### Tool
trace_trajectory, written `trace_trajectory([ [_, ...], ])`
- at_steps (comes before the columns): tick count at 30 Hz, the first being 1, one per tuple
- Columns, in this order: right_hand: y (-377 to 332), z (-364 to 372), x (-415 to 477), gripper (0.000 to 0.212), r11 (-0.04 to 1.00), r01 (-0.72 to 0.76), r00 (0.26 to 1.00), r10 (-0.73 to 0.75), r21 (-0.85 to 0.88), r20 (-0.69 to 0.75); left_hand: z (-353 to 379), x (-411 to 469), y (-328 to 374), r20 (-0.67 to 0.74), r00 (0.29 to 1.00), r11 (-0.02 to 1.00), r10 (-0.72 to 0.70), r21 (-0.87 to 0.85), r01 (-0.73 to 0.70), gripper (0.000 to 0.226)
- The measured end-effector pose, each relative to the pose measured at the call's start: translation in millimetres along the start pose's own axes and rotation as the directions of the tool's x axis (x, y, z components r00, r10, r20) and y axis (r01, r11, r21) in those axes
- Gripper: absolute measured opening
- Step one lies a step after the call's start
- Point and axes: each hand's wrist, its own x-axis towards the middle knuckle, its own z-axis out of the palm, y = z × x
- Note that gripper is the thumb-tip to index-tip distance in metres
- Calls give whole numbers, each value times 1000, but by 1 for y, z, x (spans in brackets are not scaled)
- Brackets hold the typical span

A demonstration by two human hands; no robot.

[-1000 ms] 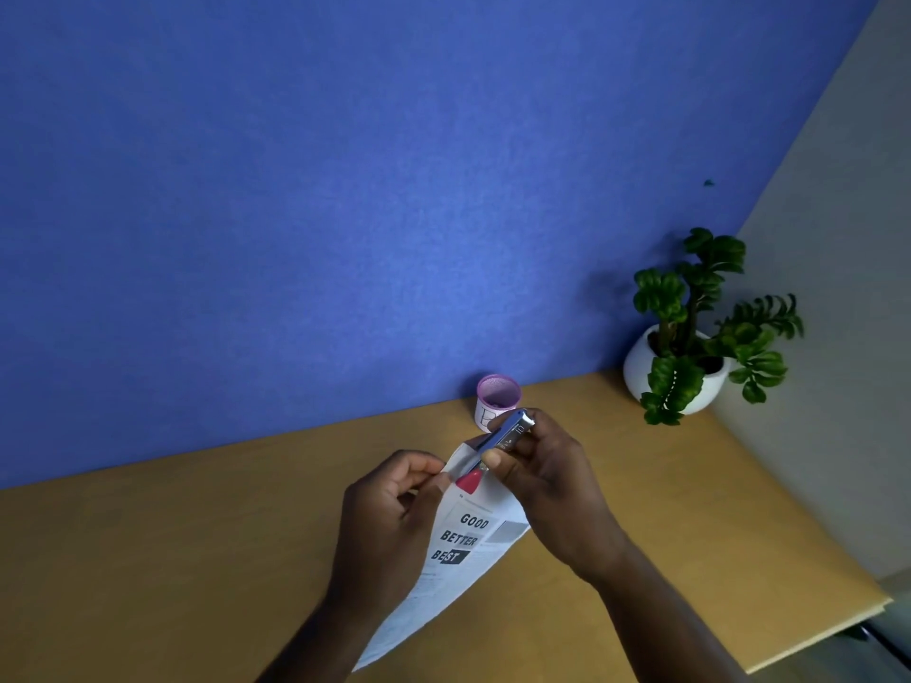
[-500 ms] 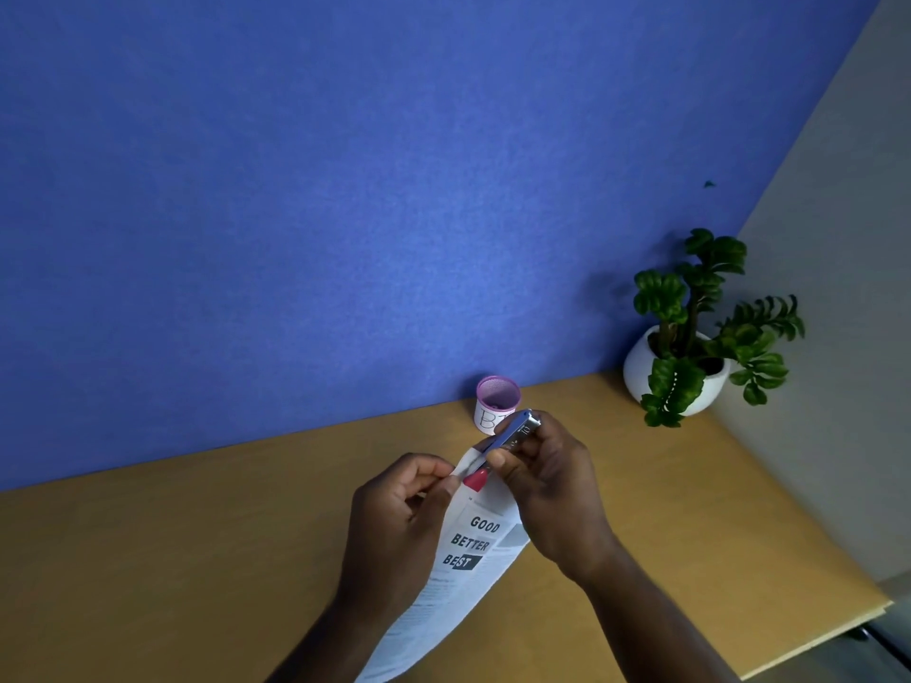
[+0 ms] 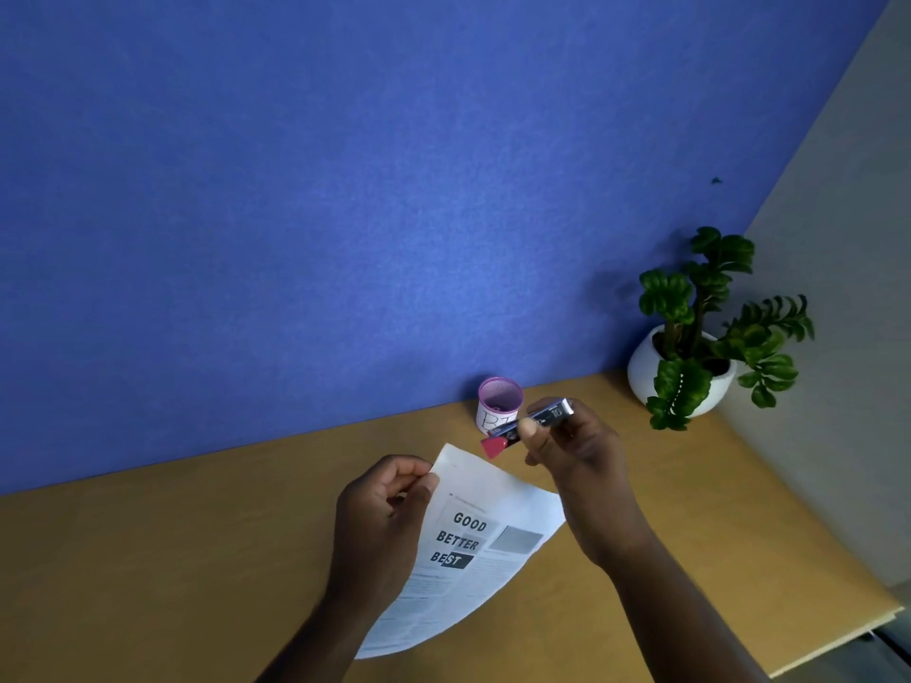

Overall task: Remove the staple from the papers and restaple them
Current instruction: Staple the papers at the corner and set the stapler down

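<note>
My left grip (image 3: 384,525) pinched the papers (image 3: 483,544) by their top corner above the table (image 3: 197,559) — steadying them — while my right grip (image 3: 577,465) clasped the stapler (image 3: 542,417), poised just beside that corner.

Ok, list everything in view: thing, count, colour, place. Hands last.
papers: one sheaf, white with black print, held over the desk, near centre
stapler: 1, blue and silver with a red tip, just beyond the papers' top corner, not touching them
cup: 1, white with a pink rim, on the desk against the blue wall
plant: 1, green in a white pot, desk's far right corner
desk: 1, tan wood, across the bottom
blue wall: 1, blue, behind the desk
grey wall: 1, grey, right side
left hand: pinches the papers' top corner
right hand: grips the stapler
</note>
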Motion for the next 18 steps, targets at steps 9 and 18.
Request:
trace_trajectory([
  [9, 30, -39, 25, 18, 962, -128, 956, 184, 240, -228, 4, 30, -27, -89, 996, 999, -29, 42, 33, 23],
  [18, 99, -69, 46, 23, 959, -238, 865, 281, 152, -416, 9, 88, -69, -235, 958, 986, -163, -11, 165, 18],
])
